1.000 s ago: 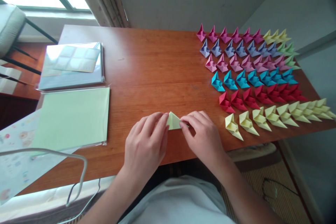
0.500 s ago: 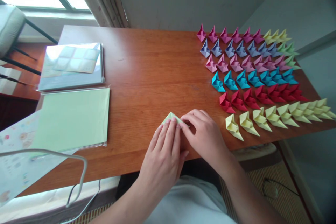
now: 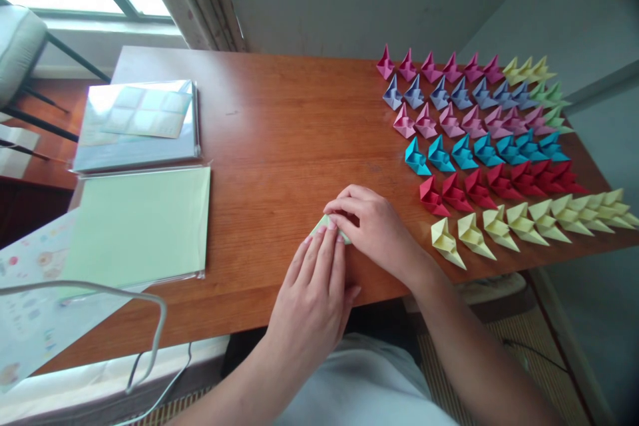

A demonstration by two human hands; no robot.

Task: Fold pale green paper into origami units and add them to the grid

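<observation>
A small pale yellow-green folded paper piece point(image 3: 325, 224) lies on the wooden table point(image 3: 279, 126) near its front edge. My left hand point(image 3: 314, 293) lies flat with its fingers together, their tips pressing on the near side of the piece. My right hand point(image 3: 372, 226) is curled over the far right of the piece, its fingertips pressed down on the fold. Most of the paper is hidden beneath the two hands.
Rows of folded paper units point(image 3: 479, 140) in pink, purple, blue, red, yellow and green cover the table's right part. A stack of light green sheets point(image 3: 140, 223) and a clear pack of paper point(image 3: 137, 123) lie at the left. A white cable point(image 3: 100, 293) loops at the front left.
My left hand swung from the piece's left side to its near side and flattened on it. My right hand slid up and left over the top of the piece.
</observation>
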